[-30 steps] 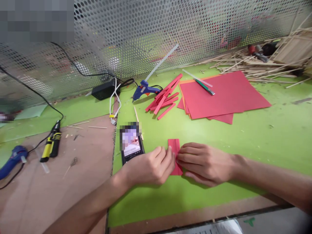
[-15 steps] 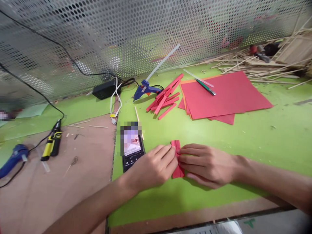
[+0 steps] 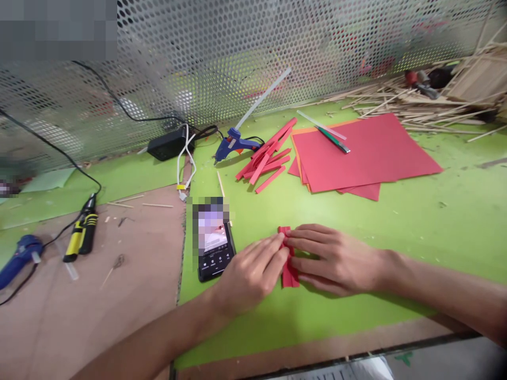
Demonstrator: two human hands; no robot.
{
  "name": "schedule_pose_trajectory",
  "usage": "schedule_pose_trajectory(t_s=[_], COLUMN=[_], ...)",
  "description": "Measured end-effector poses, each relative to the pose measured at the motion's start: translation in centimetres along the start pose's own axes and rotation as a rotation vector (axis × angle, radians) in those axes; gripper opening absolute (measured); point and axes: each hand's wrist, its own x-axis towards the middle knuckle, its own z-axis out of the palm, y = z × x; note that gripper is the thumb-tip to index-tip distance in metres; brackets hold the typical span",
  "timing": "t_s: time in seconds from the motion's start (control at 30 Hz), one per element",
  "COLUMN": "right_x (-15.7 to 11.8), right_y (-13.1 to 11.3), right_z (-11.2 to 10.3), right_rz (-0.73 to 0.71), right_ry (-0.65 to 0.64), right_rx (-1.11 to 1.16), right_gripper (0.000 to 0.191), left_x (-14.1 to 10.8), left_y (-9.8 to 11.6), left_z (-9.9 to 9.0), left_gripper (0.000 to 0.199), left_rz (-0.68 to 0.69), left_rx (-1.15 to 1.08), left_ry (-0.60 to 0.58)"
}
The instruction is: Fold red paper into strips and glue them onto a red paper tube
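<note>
A small folded piece of red paper (image 3: pixel 290 277) lies upright in the view on the green tabletop, with a crease along its length. My left hand (image 3: pixel 255 269) presses its fingertips on the paper's left side, fingers held together. From the right, my right hand (image 3: pixel 330 258) has its fingertips on the paper's right edge, the fingers slightly spread. Both hands meet over the paper's upper half and hide part of it. A phone (image 3: pixel 216 264) with a lit screen lies just left of my left hand.
Beyond my hands are red paper strips (image 3: pixel 265 161), a blue glue gun (image 3: pixel 233 145) and red sheets (image 3: pixel 364 153) with a green cutter (image 3: pixel 332 140) on top. Wooden sticks (image 3: pixel 396 105) lie back right; yellow-black pliers (image 3: pixel 82 232) lie left.
My fingers have shifted slightly on the red paper, and my right hand has moved a little upward. The phone's lower part is less covered by my left hand.
</note>
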Motion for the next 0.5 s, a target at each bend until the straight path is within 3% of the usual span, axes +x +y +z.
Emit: schedule_pose_trajectory(t_s=[0.27, 0.5], right_x=[0.22, 0.07], right_y=[0.01, 0.14], right_z=[-0.08, -0.25], right_rz=[-0.015, 0.012], right_ry=[0.045, 0.039], right_rx=[-0.008, -0.040], right_gripper=[0.020, 0.021], left_x=[0.02, -0.54], left_y=[0.21, -0.15], left_z=[0.21, 0.51], left_gripper=[0.018, 0.028], left_rz=[-0.072, -0.071], left_rx=[-0.057, -0.174], left_ry=[0.029, -0.022])
